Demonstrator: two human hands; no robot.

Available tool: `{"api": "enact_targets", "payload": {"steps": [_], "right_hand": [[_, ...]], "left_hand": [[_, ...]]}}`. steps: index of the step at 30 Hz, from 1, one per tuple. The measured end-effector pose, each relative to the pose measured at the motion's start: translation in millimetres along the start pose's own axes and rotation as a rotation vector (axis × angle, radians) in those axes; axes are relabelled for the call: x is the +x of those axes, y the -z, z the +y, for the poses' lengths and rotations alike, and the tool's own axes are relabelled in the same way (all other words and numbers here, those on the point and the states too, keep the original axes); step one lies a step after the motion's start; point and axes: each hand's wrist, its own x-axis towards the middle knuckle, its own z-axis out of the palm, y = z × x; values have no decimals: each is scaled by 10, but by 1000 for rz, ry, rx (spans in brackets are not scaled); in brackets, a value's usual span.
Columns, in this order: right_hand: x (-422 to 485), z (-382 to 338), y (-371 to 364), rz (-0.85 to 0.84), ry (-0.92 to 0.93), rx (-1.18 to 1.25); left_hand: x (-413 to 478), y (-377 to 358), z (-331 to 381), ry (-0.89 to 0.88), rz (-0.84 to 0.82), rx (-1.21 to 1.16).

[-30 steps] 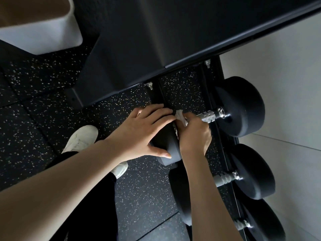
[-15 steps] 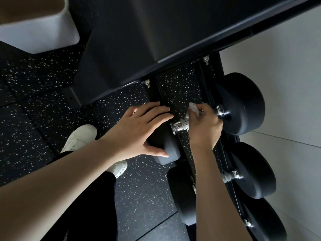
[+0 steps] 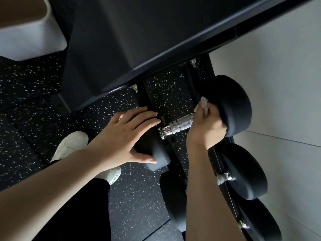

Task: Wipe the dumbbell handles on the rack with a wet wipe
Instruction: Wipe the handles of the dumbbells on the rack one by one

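Right hand (image 3: 206, 126) slid outward, fingers (image 3: 201, 113) curled round wet wipe (image 3: 203, 101).

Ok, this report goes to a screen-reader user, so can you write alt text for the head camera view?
Seen from above, a person's right hand grips a white wet wipe around the far end of a chrome dumbbell handle, while the left hand rests on the near black head. Beside it lies another dumbbell.

View: one wide-angle camera worn on the head.
Facing: forward and steeply down onto the rack (image 3: 203, 79) and speckled floor (image 3: 34, 101).
Nearness: close, rack across the middle.
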Motion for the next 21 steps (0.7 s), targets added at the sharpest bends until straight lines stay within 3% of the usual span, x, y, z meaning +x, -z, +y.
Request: {"api": "enact_targets", "payload": {"steps": [8,16,21], "right_hand": [[-154,67,-4,155,43,107],[-304,154,154,50,-73,243],[-453,107,514,-35,-132,261]], "left_hand": [[-5,26,6,1,-30,10],[22,123,66,-12,-84,90],[69,294,161,-25,-247,234]]}}
